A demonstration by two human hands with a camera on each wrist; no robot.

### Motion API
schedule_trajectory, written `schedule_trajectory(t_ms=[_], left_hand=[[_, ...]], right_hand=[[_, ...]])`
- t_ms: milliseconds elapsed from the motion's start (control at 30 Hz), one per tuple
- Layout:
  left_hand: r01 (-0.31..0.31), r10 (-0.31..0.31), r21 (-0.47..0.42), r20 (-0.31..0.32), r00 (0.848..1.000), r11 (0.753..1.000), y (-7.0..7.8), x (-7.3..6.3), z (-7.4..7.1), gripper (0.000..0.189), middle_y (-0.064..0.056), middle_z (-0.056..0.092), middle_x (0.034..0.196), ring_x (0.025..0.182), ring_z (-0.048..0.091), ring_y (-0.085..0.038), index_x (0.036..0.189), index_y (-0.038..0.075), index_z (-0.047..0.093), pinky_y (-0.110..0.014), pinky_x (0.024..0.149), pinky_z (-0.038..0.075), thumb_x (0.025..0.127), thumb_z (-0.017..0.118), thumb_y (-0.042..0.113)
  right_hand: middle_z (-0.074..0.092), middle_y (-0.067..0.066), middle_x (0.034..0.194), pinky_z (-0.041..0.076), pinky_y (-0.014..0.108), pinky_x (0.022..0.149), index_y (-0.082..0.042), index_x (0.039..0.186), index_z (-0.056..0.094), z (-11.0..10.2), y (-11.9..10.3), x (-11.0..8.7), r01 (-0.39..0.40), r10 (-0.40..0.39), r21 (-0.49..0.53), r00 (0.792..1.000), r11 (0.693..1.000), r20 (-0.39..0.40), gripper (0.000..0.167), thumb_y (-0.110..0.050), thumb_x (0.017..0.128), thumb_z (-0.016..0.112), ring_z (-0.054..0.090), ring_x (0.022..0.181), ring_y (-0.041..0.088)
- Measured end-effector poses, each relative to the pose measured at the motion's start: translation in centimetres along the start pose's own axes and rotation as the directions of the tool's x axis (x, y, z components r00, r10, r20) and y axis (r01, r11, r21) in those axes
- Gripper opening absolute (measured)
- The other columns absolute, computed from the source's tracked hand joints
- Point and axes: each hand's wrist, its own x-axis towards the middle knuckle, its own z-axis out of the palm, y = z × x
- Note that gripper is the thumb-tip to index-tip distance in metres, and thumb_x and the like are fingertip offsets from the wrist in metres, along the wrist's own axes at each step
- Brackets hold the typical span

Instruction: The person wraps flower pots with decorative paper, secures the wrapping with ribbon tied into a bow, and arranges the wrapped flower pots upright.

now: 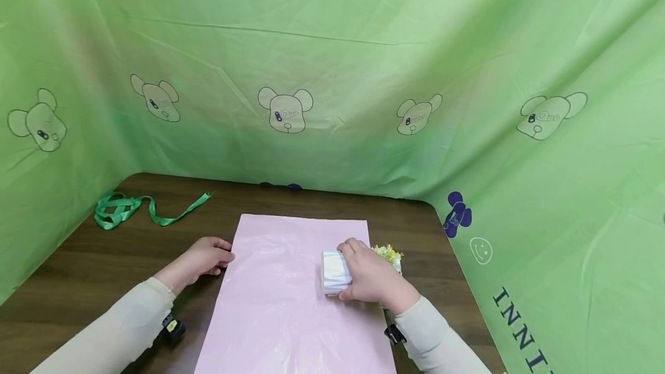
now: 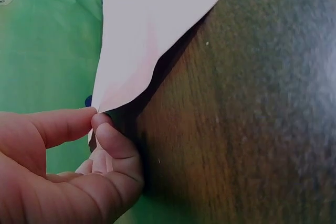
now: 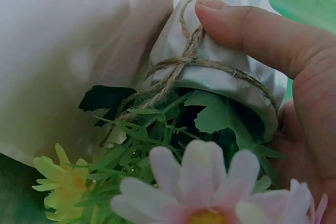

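A large sheet of pink wrapping paper [image 1: 280, 316] lies lengthwise on the table. My left hand [image 1: 202, 260] pinches its left edge between thumb and fingertips; in the left wrist view the paper [image 2: 136, 40] lifts off the wood there. My right hand [image 1: 376, 279] grips a small white flowerpot [image 1: 335, 272], tipped on its side over the right half of the sheet, base toward the left. Brown twine [image 3: 194, 51] is tied round the pot. Pink daisy-like flowers [image 3: 205, 192], yellow blooms [image 3: 60, 177] and green leaves come out of it, mostly hidden behind the hand in the head view.
A loose green ribbon [image 1: 118, 209] lies at the table's far left corner. The dark wood table [image 1: 67, 281] is enclosed by a green curtain [image 1: 332, 62] printed with bear heads, behind and on both sides.
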Motion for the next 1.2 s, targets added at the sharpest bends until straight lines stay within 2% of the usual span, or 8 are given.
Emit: schedule_trajectory(t_ms=[133,333,567,733,867,1067,1200], left_hand=[[0.0,-0.001,0.026,0.026,1.0,1.0,0.3,-0.5,-0.3,0.038,-0.01,0.063,0.086,0.075,0.059,-0.019,0.123,-0.008,0.054,-0.029,0.063,0.054,0.096,0.068,0.014],[-0.012,0.0,0.113,0.108,0.994,0.993,0.2,-1.0,-1.1,0.023,-0.006,0.062,0.077,0.069,0.058,-0.017,0.105,0.0,0.064,-0.028,0.059,0.049,0.094,0.071,0.018],[-0.01,-0.011,0.15,0.138,0.99,0.989,0.7,-1.1,-1.2,0.017,-0.006,0.062,0.076,0.069,0.059,-0.018,0.098,0.002,0.062,-0.028,0.057,0.05,0.091,0.073,0.014],[0.001,-0.018,0.114,0.15,0.988,0.994,1.4,-1.2,-1.4,0.02,-0.01,0.064,0.087,0.075,0.063,-0.02,0.103,-0.002,0.059,-0.031,0.062,0.057,0.092,0.072,0.008],[-0.014,0.002,0.077,0.155,0.988,0.997,2.3,-1.6,-1.7,0.026,-0.013,0.063,0.094,0.077,0.064,-0.022,0.111,-0.006,0.056,-0.033,0.065,0.06,0.093,0.07,0.008],[-0.057,0.05,0.038,0.155,0.987,0.998,3.9,-2.5,-2.2,0.032,-0.013,0.063,0.092,0.076,0.065,-0.021,0.116,-0.008,0.053,-0.036,0.069,0.062,0.094,0.07,0.009],[-0.102,0.103,-0.015,0.159,0.982,0.995,4.7,-3.0,-1.9,0.034,-0.013,0.065,0.093,0.077,0.067,-0.021,0.118,-0.009,0.049,-0.039,0.072,0.062,0.095,0.067,0.008]], right_hand=[[0.057,0.005,0.12,0.054,0.036,0.092,-0.003,0.132,0.052,0.1,0.0,-0.1,-0.007,0.007,0.002,1.0,1.0,-0.002,0.093,-0.042,0.059,0.095,0.056,0.102,0.017],[0.056,0.005,0.12,0.054,0.036,0.093,-0.003,0.132,0.052,0.1,0.1,-0.3,-0.014,0.014,0.021,1.0,1.0,-0.003,0.092,-0.041,0.06,0.095,0.055,0.101,0.017],[0.056,0.006,0.122,0.054,0.036,0.091,-0.003,0.133,0.051,0.2,0.5,0.1,-0.004,0.005,0.023,1.0,1.0,-0.013,0.091,-0.04,0.061,0.094,0.055,0.101,0.017],[0.057,0.006,0.125,0.054,0.037,0.093,-0.003,0.134,0.052,0.1,0.8,0.6,-0.002,0.002,0.044,1.0,0.999,-0.012,0.091,-0.037,0.062,0.095,0.057,0.104,0.018],[0.058,0.007,0.127,0.053,0.038,0.094,-0.003,0.135,0.052,0.1,0.9,0.8,0.002,-0.003,0.05,1.0,0.999,0.008,0.091,-0.035,0.062,0.095,0.058,0.107,0.019],[0.057,0.008,0.129,0.053,0.039,0.098,-0.003,0.137,0.051,0.3,0.9,0.8,0.01,-0.01,0.027,1.0,1.0,0.009,0.094,-0.035,0.061,0.096,0.058,0.112,0.021],[0.057,0.008,0.13,0.053,0.04,0.099,-0.004,0.138,0.051,0.6,0.8,0.7,0.001,-0.002,0.03,1.0,1.0,0.004,0.094,-0.036,0.062,0.097,0.058,0.113,0.021]])
